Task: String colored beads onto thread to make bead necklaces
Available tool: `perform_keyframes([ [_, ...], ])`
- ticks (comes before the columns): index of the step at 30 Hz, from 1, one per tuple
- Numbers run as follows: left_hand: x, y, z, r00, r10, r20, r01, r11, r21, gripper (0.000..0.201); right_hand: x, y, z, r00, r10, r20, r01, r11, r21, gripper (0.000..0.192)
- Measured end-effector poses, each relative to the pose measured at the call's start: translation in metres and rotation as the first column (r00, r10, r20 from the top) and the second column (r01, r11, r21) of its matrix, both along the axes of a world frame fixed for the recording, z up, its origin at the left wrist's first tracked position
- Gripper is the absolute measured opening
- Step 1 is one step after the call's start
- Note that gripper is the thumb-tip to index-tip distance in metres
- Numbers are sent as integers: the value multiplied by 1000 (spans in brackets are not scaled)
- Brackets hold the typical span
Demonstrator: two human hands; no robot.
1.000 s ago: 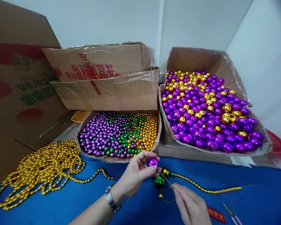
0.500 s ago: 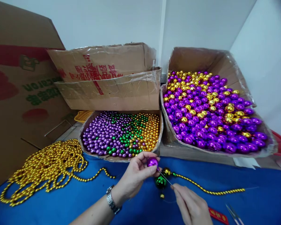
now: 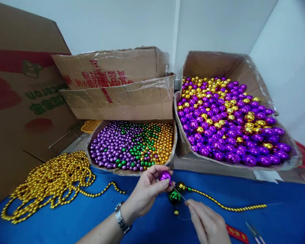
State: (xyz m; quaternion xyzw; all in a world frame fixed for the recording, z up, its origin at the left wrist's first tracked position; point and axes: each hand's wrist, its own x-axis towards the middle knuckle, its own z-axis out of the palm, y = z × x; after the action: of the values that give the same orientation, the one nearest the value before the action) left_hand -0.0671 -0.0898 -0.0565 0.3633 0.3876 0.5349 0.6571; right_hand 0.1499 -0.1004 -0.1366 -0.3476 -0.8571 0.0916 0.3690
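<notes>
My left hand (image 3: 149, 186) pinches a shiny purple bead (image 3: 165, 176) between thumb and fingers. In my right hand (image 3: 208, 220) is a thin metal needle (image 3: 179, 193), its far end at the lower side of the purple bead; whether the tip is inside the hole is hidden. Just beyond the needle lie a large green bead (image 3: 174, 197), a gold bead (image 3: 181, 186) and a small gold bead (image 3: 176, 212) on a clear thread. A string of small gold beads (image 3: 226, 204) runs from them to the right over the blue cloth (image 3: 147, 230).
A pile of gold bead strings (image 3: 58, 179) lies left. Behind stand a carton of small purple, green and gold beads (image 3: 132, 145) and a carton of larger purple and gold beads (image 3: 231, 125). Tweezers (image 3: 255, 233) and a red tag (image 3: 237, 234) lie front right.
The purple bead has shifted very slightly left in my left hand's pinch. My right hand and the needle look nearly unmoved.
</notes>
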Motion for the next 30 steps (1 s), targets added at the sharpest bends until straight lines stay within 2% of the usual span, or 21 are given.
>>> perform_keyframes([
  [3, 4, -2, -3, 1000, -17, -14, 17, 1000, 18, 29, -6, -1, 7, 999, -11, -43, 12, 1000, 20, 22],
  [6, 4, -4, -1, 989, -113, -100, 119, 991, 55, 34, -10, 0, 13, 997, -20, -75, 21, 1000, 21, 22],
  [8, -6, 0, 4, 947, -157, -279, 189, 978, 93, 38, -9, 1, 15, 996, -32, -86, 36, 998, 43, 21],
  [9, -15, 4, 8, 903, -120, -413, 190, 973, 130, 37, -7, 2, 15, 995, -41, -92, 47, 997, 56, 21],
  [10, -26, 9, 11, 825, -42, -564, 175, 967, 184, 35, -4, 3, 15, 994, -50, -94, 56, 996, 63, 20],
  [11, -39, 16, 14, 702, 84, -707, 145, 955, 257, 31, -2, 3, 14, 994, -59, -97, 65, 996, 61, 20],
  [13, -65, 30, 17, 330, 306, -893, 166, 912, 374, 27, 3, 3, 13, 993, -76, -96, 79, 996, 32, 20],
  [14, -77, 37, 17, 125, 357, -926, 206, 904, 376, 26, 5, 3, 11, 992, -80, -95, 83, 996, 22, 20],
  [15, -87, 42, 17, -60, 368, -928, 246, 907, 343, 25, 5, 2, 10, 992, -82, -98, 84, 996, 20, 20],
  [16, -94, 47, 15, -202, 358, -912, 271, 915, 299, 23, 5, 2, 9, 991, -82, -102, 85, 996, 24, 20],
  [17, -100, 50, 13, -297, 340, -892, 284, 924, 258, 21, 5, 1, 8, 991, -83, -106, 87, 996, 30, 20],
  [18, -103, 53, 11, -351, 325, -878, 289, 930, 229, 19, 4, 1, 7, 991, -84, -109, 88, 996, 32, 20],
  [19, -104, 54, 8, -372, 316, -873, 289, 933, 215, 17, 3, 1, 6, 990, -89, -113, 93, 995, 30, 20],
  [22, -102, 57, 1, -355, 310, -882, 273, 937, 219, 16, 0, 1, 7, 988, -99, -117, 100, 995, 2, 20],
  [26, -95, 59, 1, -296, 327, -897, 236, 935, 264, 18, 1, 1, 9, 991, -89, -100, 85, 996, -38, 20],
  [27, -91, 58, 3, -254, 332, -908, 225, 934, 279, 18, 1, 1, 10, 992, -89, -95, 85, 995, -41, 20],
  [28, -86, 56, 5, -146, 322, -935, 196, 936, 292, 19, 1, 1, 10, 992, -88, -93, 85, 996, -40, 20],
  [29, -80, 54, 7, 47, 290, -956, 146, 945, 294, 21, 0, 0, 10, 991, -90, -95, 87, 995, -39, 21],
  [30, -74, 50, 9, 313, 236, -920, 78, 959, 272, 23, 0, 0, 10, 991, -90, -96, 86, 995, -40, 21],
])
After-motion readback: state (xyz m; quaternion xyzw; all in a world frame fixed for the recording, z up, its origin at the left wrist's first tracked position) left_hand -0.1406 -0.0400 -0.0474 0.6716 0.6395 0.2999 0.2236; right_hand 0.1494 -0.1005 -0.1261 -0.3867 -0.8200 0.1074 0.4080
